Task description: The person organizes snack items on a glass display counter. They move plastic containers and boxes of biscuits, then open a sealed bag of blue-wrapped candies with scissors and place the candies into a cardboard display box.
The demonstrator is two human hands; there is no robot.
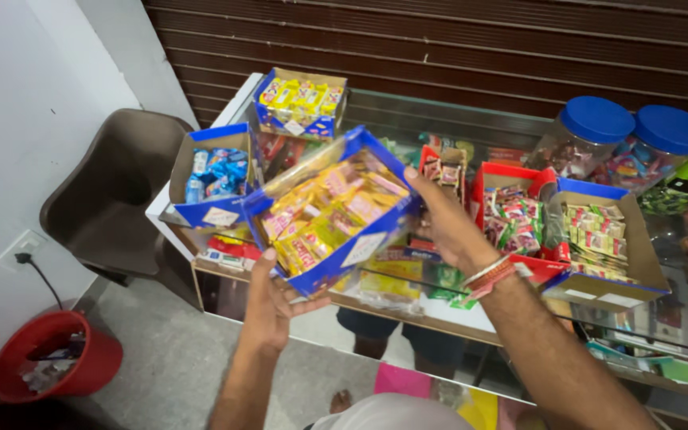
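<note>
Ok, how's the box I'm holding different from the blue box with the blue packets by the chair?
The held box is up in the air, tilted, gripped by the left hand and right hand; the blue-packet box sits on the glass counter. The held box holds yellow and pink packets, the other blue ones. Both are open blue cardboard boxes.

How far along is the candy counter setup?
Several open boxes of sweets already sit on the glass counter. In hand: the left hand and right hand hold a blue box of yellow packets above it, not yet set down.
</note>
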